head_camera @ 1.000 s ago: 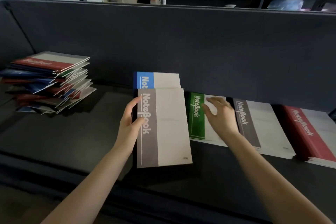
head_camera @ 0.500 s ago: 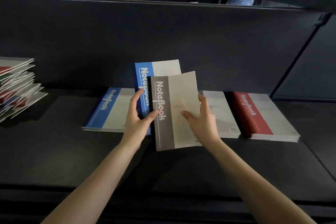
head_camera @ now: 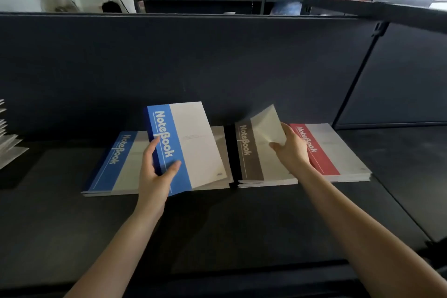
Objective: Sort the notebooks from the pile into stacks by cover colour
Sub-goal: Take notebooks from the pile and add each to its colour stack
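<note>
My left hand [head_camera: 157, 174] grips a blue-and-white notebook [head_camera: 191, 143] by its spine edge and holds it tilted above the table. Below it lies the blue stack [head_camera: 113, 167]. A further stack [head_camera: 221, 135] behind the held notebook shows only a white strip, its colour hidden. My right hand [head_camera: 294, 152] pinches the right edge of a grey notebook [head_camera: 254, 150]. That notebook's left side rests on the grey stack [head_camera: 266, 180] and its right side is raised. The red stack [head_camera: 338, 150] lies just right of my right hand. The unsorted pile [head_camera: 7, 150] peeks in at the left edge.
All stacks lie on a dark table [head_camera: 217, 225] against a dark partition wall [head_camera: 217, 68]. A second partition panel [head_camera: 399, 80] closes off the right corner. Shelves with bottles and tubs stand behind the wall.
My right hand has carried the grey notebook rightward from in front of the blue one down onto the grey stack. My left hand keeps only the blue notebook. The view has shifted right.
</note>
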The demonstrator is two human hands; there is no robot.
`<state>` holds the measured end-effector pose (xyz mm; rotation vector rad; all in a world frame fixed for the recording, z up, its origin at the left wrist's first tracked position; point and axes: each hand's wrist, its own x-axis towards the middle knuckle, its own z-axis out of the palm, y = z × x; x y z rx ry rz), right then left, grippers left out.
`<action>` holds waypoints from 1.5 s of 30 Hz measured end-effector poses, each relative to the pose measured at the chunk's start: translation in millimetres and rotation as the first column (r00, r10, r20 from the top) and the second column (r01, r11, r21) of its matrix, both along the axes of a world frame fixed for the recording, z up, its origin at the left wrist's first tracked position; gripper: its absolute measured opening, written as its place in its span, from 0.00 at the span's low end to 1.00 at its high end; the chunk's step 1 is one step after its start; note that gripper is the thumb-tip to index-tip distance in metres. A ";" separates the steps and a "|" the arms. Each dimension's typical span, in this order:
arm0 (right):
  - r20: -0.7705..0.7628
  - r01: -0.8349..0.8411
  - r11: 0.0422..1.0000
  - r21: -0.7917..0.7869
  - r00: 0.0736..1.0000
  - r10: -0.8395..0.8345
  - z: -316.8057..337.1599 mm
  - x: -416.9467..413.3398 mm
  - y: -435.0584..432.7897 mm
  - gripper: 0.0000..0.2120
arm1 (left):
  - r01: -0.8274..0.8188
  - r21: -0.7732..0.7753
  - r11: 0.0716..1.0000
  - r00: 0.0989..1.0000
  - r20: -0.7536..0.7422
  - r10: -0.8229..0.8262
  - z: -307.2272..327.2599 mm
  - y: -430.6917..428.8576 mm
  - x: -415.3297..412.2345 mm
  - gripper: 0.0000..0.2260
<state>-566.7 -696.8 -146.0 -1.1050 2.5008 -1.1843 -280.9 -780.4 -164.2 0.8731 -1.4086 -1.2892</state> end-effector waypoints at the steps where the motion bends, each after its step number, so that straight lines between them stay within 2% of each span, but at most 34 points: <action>1: -0.016 -0.011 0.999 0.032 1.000 0.011 -1.2 -0.3 -2.9 0.30 | -0.003 0.003 1.000 1.000 0.002 0.003 -0.1 -1.3 1.9 0.26; 3: -0.058 -0.023 0.994 0.105 0.998 0.029 -4.4 0.6 -7.5 0.28 | -0.010 -0.005 1.000 1.000 0.019 0.010 -0.8 -3.2 6.5 0.26; 6: -0.211 -0.012 0.976 0.218 0.976 0.059 -13.8 2.3 -9.2 0.20 | -0.024 0.010 1.000 0.999 0.026 0.024 -3.8 -4.4 14.8 0.25; 8: -0.286 0.006 0.969 0.247 0.956 0.067 -19.7 3.2 -7.8 0.16 | -0.031 0.027 0.999 0.999 0.023 0.030 -7.3 -2.5 18.2 0.24; 10: -0.336 0.015 0.967 0.256 0.939 0.075 -23.1 4.7 -6.9 0.17 | -0.031 0.027 0.999 0.999 0.036 0.031 -10.5 0.8 20.1 0.24; 17: -0.326 -0.001 0.931 0.365 0.937 0.129 -22.2 9.4 -8.6 0.25 | -0.014 0.005 1.000 0.995 0.097 0.013 -11.4 0.8 29.2 0.25; 22: -0.310 -0.019 0.942 0.336 0.942 0.130 -23.6 8.3 -8.5 0.25 | -0.024 -0.014 1.000 0.992 0.122 0.025 1.0 -26.6 48.4 0.26; 28: -0.289 -0.019 0.957 0.290 0.951 0.107 -25.1 8.1 -7.8 0.24 | -0.095 -0.033 0.995 0.942 0.321 0.100 16.6 -66.0 83.5 0.30; 30: -0.286 -0.013 0.956 0.295 0.953 0.101 -24.9 8.1 -8.7 0.24 | -0.097 -0.090 0.991 0.860 0.493 0.129 19.6 -77.1 93.6 0.30; 31: -0.285 -0.009 0.953 0.301 0.953 0.099 -24.7 8.2 -9.0 0.24 | -0.075 -0.130 0.989 0.763 0.631 0.141 19.9 -83.0 97.0 0.29; 33: -0.282 -0.007 0.953 0.302 0.955 0.096 -23.9 8.9 -9.0 0.23 | -0.001 -0.160 0.987 0.491 0.860 0.140 19.2 -93.4 99.2 0.29; 34: -0.281 -0.007 0.955 0.297 0.955 0.094 -23.2 9.3 -8.8 0.23 | 0.020 -0.144 0.989 0.383 0.915 0.125 19.1 -96.3 97.9 0.28; 35: -0.282 -0.007 0.956 0.295 0.955 0.094 -22.9 10.0 -8.7 0.22 | 0.031 -0.130 0.991 0.317 0.942 0.113 19.7 -96.9 94.7 0.27; 37: -0.289 0.001 0.955 0.297 0.953 0.089 -23.0 10.8 -9.2 0.22 | 0.085 -0.171 0.982 0.270 0.952 0.143 20.8 -95.0 83.6 0.26; 39: -0.290 0.018 0.957 0.289 0.954 0.070 -23.7 11.3 -9.5 0.22 | 0.172 -0.266 0.948 0.279 0.937 0.212 21.0 -88.4 65.9 0.24; 41: -0.293 0.026 0.960 0.280 0.954 0.060 -24.3 11.4 -9.5 0.22 | 0.235 -0.327 0.915 0.357 0.905 0.231 18.7 -76.1 43.3 0.20; 43: -0.300 0.025 0.959 0.283 0.952 0.064 -25.0 10.8 -9.7 0.22 | 0.289 -0.345 0.893 0.450 0.872 0.191 15.7 -59.8 18.0 0.18; 45: -0.305 0.017 0.961 0.275 0.950 0.071 -25.6 9.6 -9.6 0.21 | 0.359 -0.358 0.862 0.504 0.852 0.143 13.9 -43.4 -8.7 0.18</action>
